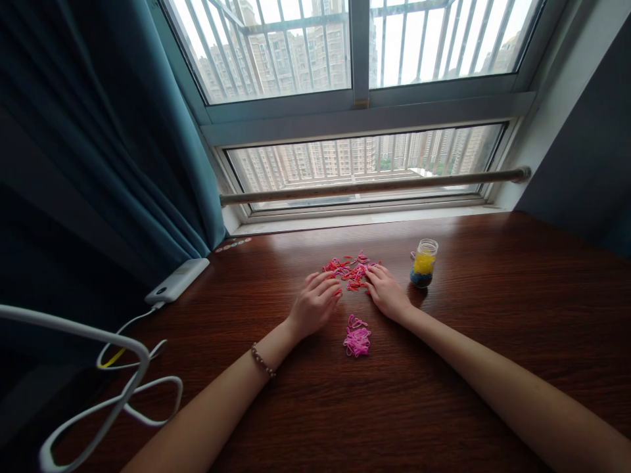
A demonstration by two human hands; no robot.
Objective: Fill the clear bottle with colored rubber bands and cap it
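A loose pile of small red and pink rubber bands lies on the dark wooden table. At its left edge rests my left hand, fingers apart and slightly bent, touching the bands. From the other side my right hand reaches in, its fingers stretched out over the right part of the pile. I see nothing gripped in either hand, though the undersides of the fingers are hidden. Closer to me, between my forearms, sits a separate heap of pink-purple rubber bands. A clear glass jar with yellow and dark blue contents stands upright right of my right hand.
A white power bank with a plugged-in cable lies at the table's left edge. A thick white cable loops at the lower left. Behind the table are a window with a metal rail and a blue curtain.
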